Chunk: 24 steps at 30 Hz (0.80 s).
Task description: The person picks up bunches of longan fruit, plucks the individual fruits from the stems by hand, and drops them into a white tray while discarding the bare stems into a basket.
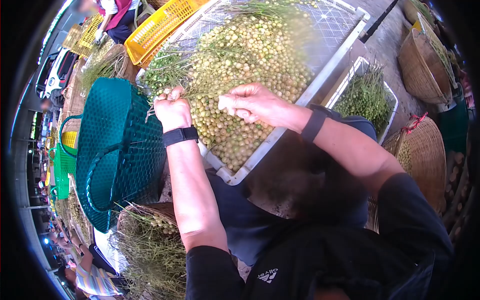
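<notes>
One head-worn fisheye camera looks forward and steeply down from above the near end of a white tray, close to it; the wearer's black shirt shows on the tray's near side.

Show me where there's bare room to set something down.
Bare mesh shows in the white tray between fruit heap and right rim; bare floor, between that rim and the upper-right wicker basket. Fruit crowds the tray's near end.
</notes>
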{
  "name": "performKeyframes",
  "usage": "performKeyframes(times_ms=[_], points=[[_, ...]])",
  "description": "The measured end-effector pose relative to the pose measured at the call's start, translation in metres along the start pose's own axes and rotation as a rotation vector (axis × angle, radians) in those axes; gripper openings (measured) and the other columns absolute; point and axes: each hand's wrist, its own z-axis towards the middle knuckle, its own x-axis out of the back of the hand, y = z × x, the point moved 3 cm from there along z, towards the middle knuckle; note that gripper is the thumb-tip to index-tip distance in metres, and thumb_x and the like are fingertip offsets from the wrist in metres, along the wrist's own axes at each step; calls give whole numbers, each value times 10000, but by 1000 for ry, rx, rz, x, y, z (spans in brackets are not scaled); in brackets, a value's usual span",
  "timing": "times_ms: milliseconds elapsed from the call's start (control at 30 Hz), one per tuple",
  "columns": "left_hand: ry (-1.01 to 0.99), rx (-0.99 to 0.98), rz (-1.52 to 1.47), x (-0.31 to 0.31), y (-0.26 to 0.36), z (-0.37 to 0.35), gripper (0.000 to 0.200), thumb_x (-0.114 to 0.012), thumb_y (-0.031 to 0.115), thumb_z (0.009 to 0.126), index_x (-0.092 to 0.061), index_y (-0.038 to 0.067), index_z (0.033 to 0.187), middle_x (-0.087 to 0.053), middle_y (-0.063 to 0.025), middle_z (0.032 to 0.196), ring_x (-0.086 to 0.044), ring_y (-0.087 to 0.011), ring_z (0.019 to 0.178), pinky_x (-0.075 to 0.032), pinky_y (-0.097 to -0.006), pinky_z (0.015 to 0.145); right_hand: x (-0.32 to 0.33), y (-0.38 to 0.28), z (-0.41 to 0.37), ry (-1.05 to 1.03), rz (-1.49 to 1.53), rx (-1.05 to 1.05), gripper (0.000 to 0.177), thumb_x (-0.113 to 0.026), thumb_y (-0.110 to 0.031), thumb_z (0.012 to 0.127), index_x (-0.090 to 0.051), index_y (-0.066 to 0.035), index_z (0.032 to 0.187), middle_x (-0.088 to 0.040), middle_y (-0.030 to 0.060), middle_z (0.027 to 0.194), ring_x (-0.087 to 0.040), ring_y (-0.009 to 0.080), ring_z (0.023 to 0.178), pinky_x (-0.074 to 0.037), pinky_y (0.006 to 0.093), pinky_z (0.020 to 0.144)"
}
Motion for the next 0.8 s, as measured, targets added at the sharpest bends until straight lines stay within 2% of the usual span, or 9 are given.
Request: performKeyframes(times_ms=[67,133,300,400,433,500,533,700,800], points=[[-24,-22,52,4,4,4,183,-355,59,846,-378,102,670,-393,-39,635,-338,-152,506,-317,-266,446,-2,-2,-3,-44,-65,-6,210,-597,-213,881,-624,-13,936,-561,-3,720,-401,8,500,-259,162,384],[-37,-41,77,8,6,5,178,-356,54,838,-403,94,672,-411,-42,645,-361,-160,526,-328,-269,472,-7,-1,-5,-217,-28,44,266,-610,-241,871,-623,9,959,-560,4,723,-395,21,506,-250,169,382],[-129,-72,198,20,6,16,181,-357,44,820,-463,73,676,-454,-50,671,-419,-179,576,-356,-276,539,-15,-5,-7,-268,68,-19,301,-588,-262,885,-601,11,1011,-565,13,796,-413,21,566,-255,164,389],[-341,-172,443,12,2,11,194,-357,37,808,-500,60,679,-480,-54,687,-453,-191,606,-372,-280,578,-19,3,-5,-296,121,-65,300,-587,-268,884,-592,9,999,-552,8,813,-421,19,600,-254,158,394],[-343,-169,442,8,-3,8,194,-357,37,808,-500,60,679,-480,-54,687,-453,-191,606,-372,-280,578,-20,6,-3,-303,153,-75,294,-589,-268,883,-588,6,988,-545,5,819,-425,18,617,-254,154,396],[203,93,-199,-49,-9,-56,196,-328,-34,809,-380,99,675,-400,-47,657,-370,-173,558,-333,-252,534,-18,7,-1,-279,166,-64,247,-608,-237,870,-589,-1,941,-532,-3,781,-418,18,586,-250,155,390],[245,65,-150,-61,-9,-67,206,-314,-49,815,-315,115,689,-356,-51,647,-336,-160,552,-319,-244,515,-14,7,0,-215,151,-72,226,-614,-219,865,-589,-6,939,-530,-6,772,-411,18,572,-244,156,387],[165,72,-127,-56,-8,-64,180,-287,-32,835,-306,98,712,-359,-57,654,-349,-159,559,-311,-229,499,-12,6,-1,-149,197,-95,165,-625,-162,852,-593,-21,932,-529,-9,745,-390,18,527,-231,156,382],[82,123,-270,-22,-10,-37,163,-341,-7,843,-381,63,701,-417,-58,686,-392,-165,577,-317,-237,517,-12,2,-3,-211,259,-42,158,-614,-132,850,-590,-13,951,-540,7,753,-388,20,522,-231,154,379]])
